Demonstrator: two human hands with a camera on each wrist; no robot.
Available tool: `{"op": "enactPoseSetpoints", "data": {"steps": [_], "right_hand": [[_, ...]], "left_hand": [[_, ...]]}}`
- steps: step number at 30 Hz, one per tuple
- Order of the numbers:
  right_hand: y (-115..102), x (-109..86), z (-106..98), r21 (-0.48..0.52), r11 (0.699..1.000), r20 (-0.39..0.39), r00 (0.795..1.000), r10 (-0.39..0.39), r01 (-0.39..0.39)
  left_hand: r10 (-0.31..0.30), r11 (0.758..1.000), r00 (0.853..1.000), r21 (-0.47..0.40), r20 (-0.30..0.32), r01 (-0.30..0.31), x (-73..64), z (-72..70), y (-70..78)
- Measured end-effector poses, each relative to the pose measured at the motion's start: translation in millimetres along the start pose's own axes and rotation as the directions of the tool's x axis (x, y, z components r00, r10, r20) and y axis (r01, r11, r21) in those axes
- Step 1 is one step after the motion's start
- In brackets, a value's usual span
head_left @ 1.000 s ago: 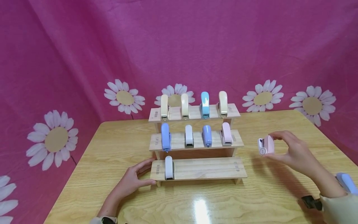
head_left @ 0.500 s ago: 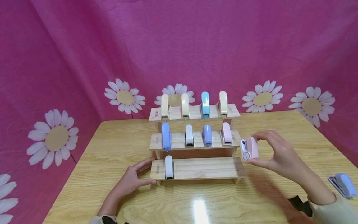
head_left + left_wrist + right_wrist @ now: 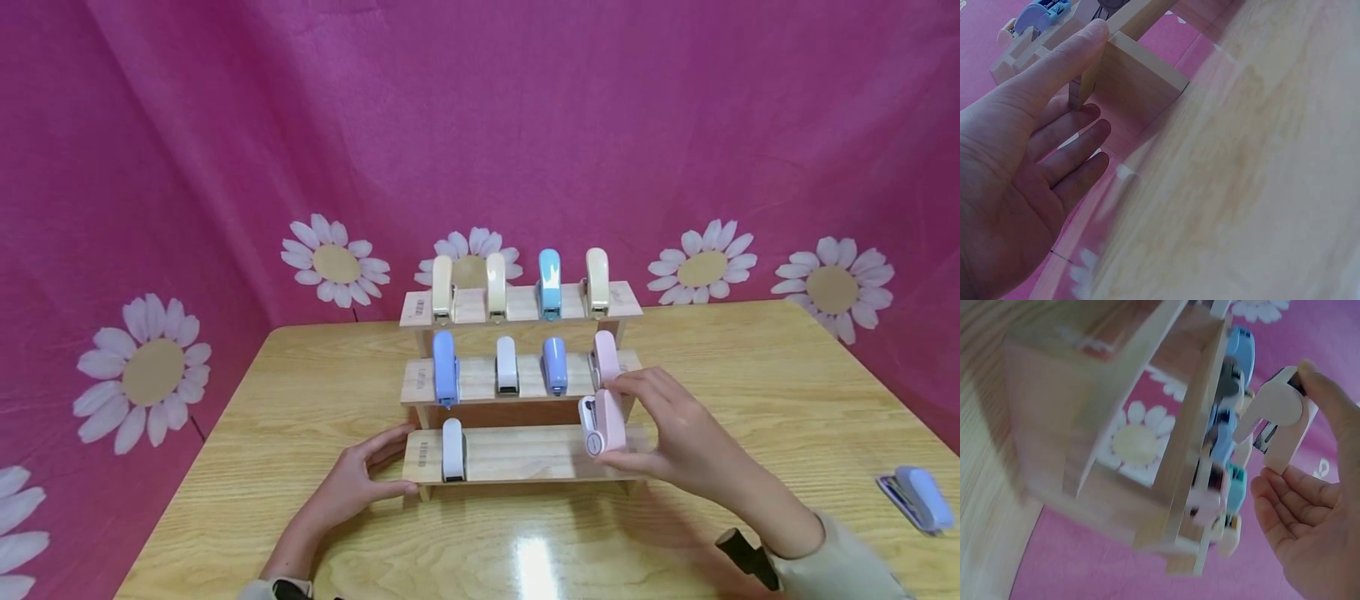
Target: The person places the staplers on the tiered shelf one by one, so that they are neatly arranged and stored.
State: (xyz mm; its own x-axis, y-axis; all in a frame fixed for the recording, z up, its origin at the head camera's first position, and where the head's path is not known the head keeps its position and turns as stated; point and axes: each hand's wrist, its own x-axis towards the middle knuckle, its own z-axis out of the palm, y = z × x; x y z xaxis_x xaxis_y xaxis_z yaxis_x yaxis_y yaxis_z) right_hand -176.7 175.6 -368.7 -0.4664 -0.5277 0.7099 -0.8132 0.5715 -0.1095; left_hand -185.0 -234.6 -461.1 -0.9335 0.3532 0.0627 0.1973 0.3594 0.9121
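Observation:
A pink stapler, partly opened, is held between the thumb and fingers of my right hand. It hovers over the right end of the bottom tier of a wooden stand. The right wrist view shows the stapler side-on, apart from the boards. My left hand touches the left end of the bottom tier. In the left wrist view its thumb lies along the board's corner and the other fingers extend loosely. A white stapler stands at the left of that tier.
On the middle tier stand a blue stapler, a white one, a smaller blue one and a pink one. Cream staplers and a light-blue one line the top tier. Another blue stapler lies far right on the table.
My right hand has carried the pink stapler leftward from beside the stand to above the bottom tier's right end. My left hand has stayed in place.

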Motion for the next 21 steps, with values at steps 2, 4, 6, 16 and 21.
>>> {"op": "enactPoseSetpoints", "data": {"steps": [2, 4, 6, 16, 21], "right_hand": [[-5, 2.7, 6, -0.021, 1.0, 0.006, 1.0, -0.01, 0.01], [-9, 5.4, 13, -0.042, 0.999, 0.014, 1.0, -0.021, 0.022], [-13, 8.6, 19, -0.063, 0.997, 0.019, 0.999, -0.035, 0.037], [-29, 18.4, 50, -0.092, 0.995, 0.101, 0.995, -0.022, 0.031], [-36, 21.2, 58, -0.116, 0.993, 0.167, 0.985, 0.041, -0.021]], "left_hand": [[0.001, 1.0, 1.0, -0.005, 0.002, -0.001, -0.2, -0.1, -0.8], [-0.001, 1.0, 1.0, -0.012, 0.002, 0.001, -0.7, -0.1, -0.6], [-0.003, 1.0, 1.0, -0.014, 0.001, 0.003, -1.2, 0.2, -0.5], [0.016, 1.0, 1.0, -0.013, 0.015, -0.016, -0.2, 0.7, 1.0], [0.023, 1.0, 1.0, -0.019, 0.017, -0.023, -0.9, 0.7, 2.3]]}}
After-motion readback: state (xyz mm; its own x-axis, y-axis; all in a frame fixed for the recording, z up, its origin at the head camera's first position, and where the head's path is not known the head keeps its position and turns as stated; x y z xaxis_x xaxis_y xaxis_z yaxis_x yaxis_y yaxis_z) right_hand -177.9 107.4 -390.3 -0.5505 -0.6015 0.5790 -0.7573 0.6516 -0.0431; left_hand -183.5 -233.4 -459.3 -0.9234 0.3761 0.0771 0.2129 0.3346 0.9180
